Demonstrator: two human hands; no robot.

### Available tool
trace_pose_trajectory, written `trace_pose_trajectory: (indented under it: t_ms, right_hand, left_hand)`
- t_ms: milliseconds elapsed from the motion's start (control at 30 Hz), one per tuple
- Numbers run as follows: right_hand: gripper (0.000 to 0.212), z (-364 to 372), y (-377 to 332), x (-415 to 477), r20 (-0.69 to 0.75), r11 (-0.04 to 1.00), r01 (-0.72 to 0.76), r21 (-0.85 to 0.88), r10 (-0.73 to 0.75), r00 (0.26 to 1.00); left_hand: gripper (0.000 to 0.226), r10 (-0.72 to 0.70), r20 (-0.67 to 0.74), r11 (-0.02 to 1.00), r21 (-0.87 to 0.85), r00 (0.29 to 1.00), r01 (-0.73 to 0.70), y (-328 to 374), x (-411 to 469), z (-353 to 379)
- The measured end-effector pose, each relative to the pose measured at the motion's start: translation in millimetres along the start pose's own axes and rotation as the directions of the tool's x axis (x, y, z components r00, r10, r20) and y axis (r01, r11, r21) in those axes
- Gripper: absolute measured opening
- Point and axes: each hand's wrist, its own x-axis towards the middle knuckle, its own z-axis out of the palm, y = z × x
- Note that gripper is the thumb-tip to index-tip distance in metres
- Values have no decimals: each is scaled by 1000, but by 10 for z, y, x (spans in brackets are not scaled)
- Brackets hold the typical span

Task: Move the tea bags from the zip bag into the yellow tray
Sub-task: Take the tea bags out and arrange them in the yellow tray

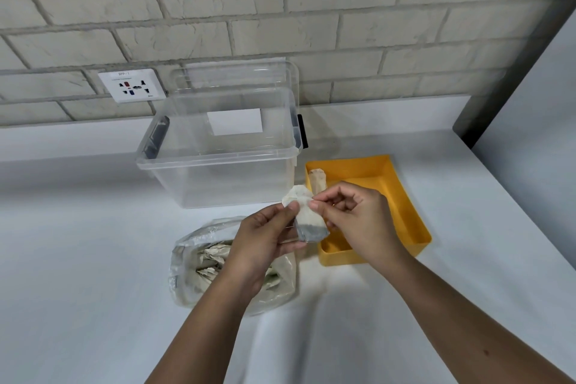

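A person's two bare hands hold one tea bag (307, 218) in the air, just over the left wall of a yellow tray (405, 196). The left hand (265, 237) pinches the bag's upper left edge between thumb and fingers. The right hand (358, 221), reaching across above the tray, pinches the upper right edge with thumb and forefinger, its other fingers curled. The tea bag hangs nearly upright, long axis running top to bottom, with its darker filled end lowest, near the tray's near-left corner. The tray opens to the bag's right, so the right hand seems the nearer one to lower it in. Inside the tray, a second tea bag (318, 181) lies in the far-left corner. Left of the tray, a clear zip bag (193, 265) lies on the white counter (93, 243), partly under the left wrist, holding a heap of pale tea bags. Behind the tray's left side stands a clear plastic storage box (218, 171), its lid propped up behind it.
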Motion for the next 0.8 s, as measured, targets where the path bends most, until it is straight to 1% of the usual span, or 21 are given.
trace_pose_trajectory:
  t_ms: [100, 267, 467, 567, 633, 700, 800]
  right_hand:
    - [5, -29, 8, 7, 0, 993, -44, 108, 44, 999]
    - [5, -16, 42, 11, -14, 983, -94, 161, 98, 995]
    - [6, -82, 128, 99, -57, 981, -129, 148, 138, 989]
    - [8, -226, 270, 229, -95, 974, -156, 163, 173, 980]
    - [6, -302, 405, 337, -81, 973, -192, 125, 203, 976]
    - [4, -311, 558, 455, -41, 974, -225, 24, 226, 973]
    - [8, -205, 732, 630, 44, 961, -241, -133, 249, 968]
  left_hand:
    - [24, -30, -2, 996, -83, 1000, 30, 5, -3, -1]
    - [18, -44, 9, 993, -107, 999, 45, -22, 0, 5]
    - [10, -33, -23, 999, -19, 999, 32, -36, 36, -38]
    - [10, 46, -85, 997, 72, 995, -40, 25, 64, -151]
    - [11, 100, -100, 989, 119, 990, -88, 79, 77, -220]
    - [11, 128, -97, 983, 143, 987, -113, 117, 92, -255]
    - [12, 136, -94, 979, 166, 986, -119, 115, 154, -247]
